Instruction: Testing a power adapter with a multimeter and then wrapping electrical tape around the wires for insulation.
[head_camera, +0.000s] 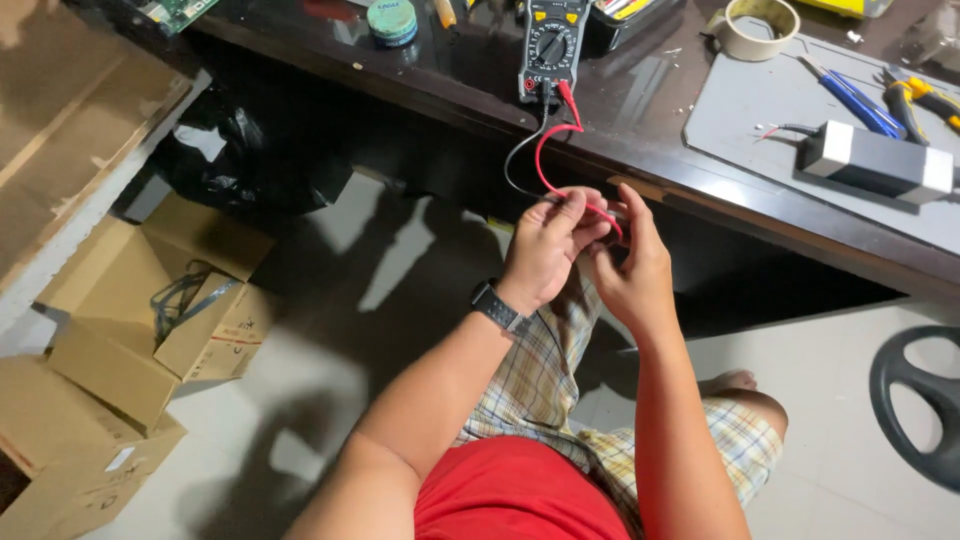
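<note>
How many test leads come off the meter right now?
2. The red lead loops from the meter at the desk edge down into both hands, left hand and right hand. The black lead curves beside it to the same spot. Their tips are hidden by fingers.

I see a red test lead wire (548, 160) and a black test lead wire (517, 160) running from the black-and-yellow multimeter (551, 45) on the dark brown bench (660, 170). My plaid shorts (545, 380) are cream, my shirt (515, 495) red, the cardboard boxes (150, 320) tan.
</note>
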